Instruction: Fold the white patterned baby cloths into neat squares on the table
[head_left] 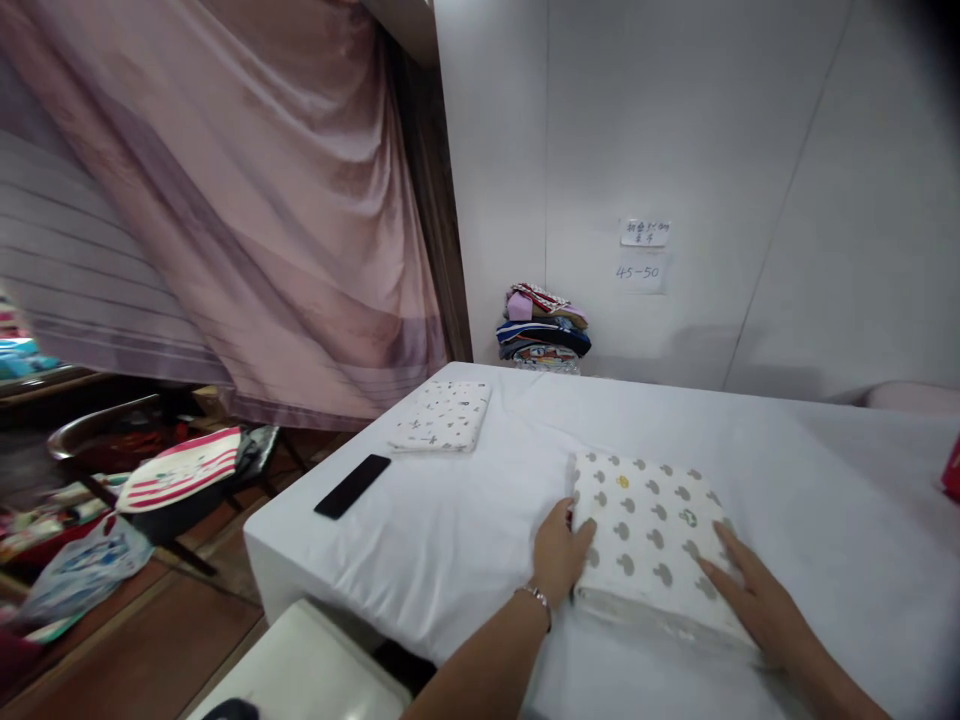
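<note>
A thick folded white cloth with grey mushroom-like prints and a small yellow mark rests on the white-covered table in front of me. My left hand grips its left edge, thumb on top and the other fingers partly hidden at the side; a bracelet circles that wrist. At the opposite edge my right hand clasps the cloth, thumb lying on its upper face. Farther back on the left lies another folded white cloth with small dark prints, touched by neither hand.
A black phone-like slab lies near the table's left edge. Behind the table is a stack of folded fabrics against the wall. A pink curtain hangs at left, above a cluttered chair. A white seat stands below.
</note>
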